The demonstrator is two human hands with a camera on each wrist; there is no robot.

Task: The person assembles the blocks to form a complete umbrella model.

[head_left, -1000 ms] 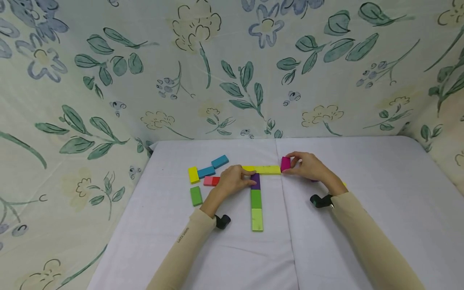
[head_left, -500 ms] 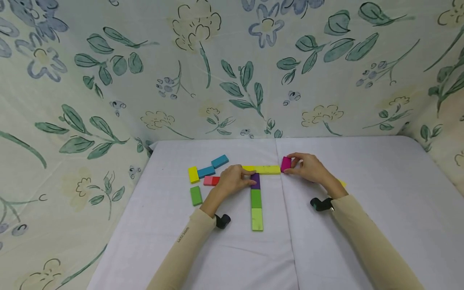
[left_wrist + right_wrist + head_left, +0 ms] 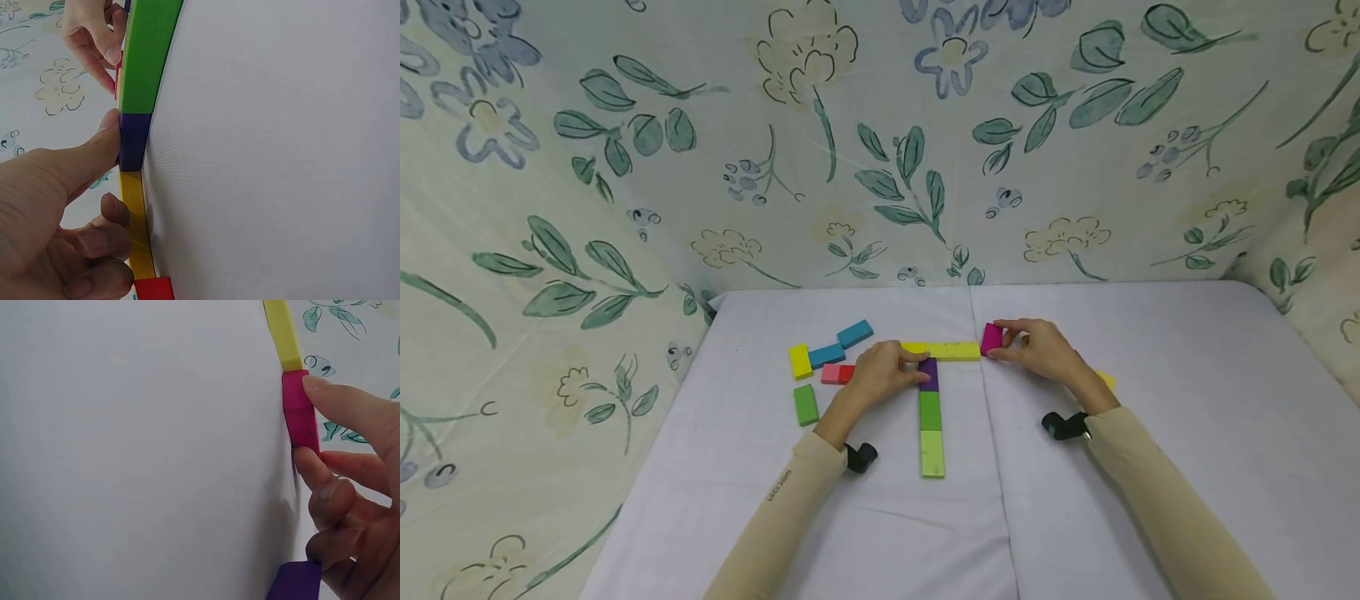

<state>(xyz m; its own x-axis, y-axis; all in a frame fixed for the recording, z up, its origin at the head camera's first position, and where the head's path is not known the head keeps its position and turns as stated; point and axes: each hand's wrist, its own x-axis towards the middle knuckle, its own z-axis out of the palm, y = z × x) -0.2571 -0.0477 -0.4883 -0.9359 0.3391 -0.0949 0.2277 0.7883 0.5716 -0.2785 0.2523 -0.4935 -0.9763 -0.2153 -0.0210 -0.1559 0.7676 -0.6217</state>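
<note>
In the head view, my left hand has its thumb and index finger at the purple block, where it meets the yellow row. From the left wrist, the thumb lies on the purple block's upper edge and other fingers curl beside a yellow block. My right hand pinches a magenta block at the row's right end. That block is slightly tilted against the row, thumb on one end and fingers at the other. A green block and a light green block continue the column below the purple one.
To the left lie blue blocks, a yellow block, pink and red blocks and a green block. Behind the right wrist a yellow block shows partly. A purple block lies below the right fingers. Floral cloth rises behind the table.
My right hand has shifted slightly down and right, its fingers still on the magenta block. A purple block glimpsed beneath that hand is now hidden in the head view. The left hand stays put.
</note>
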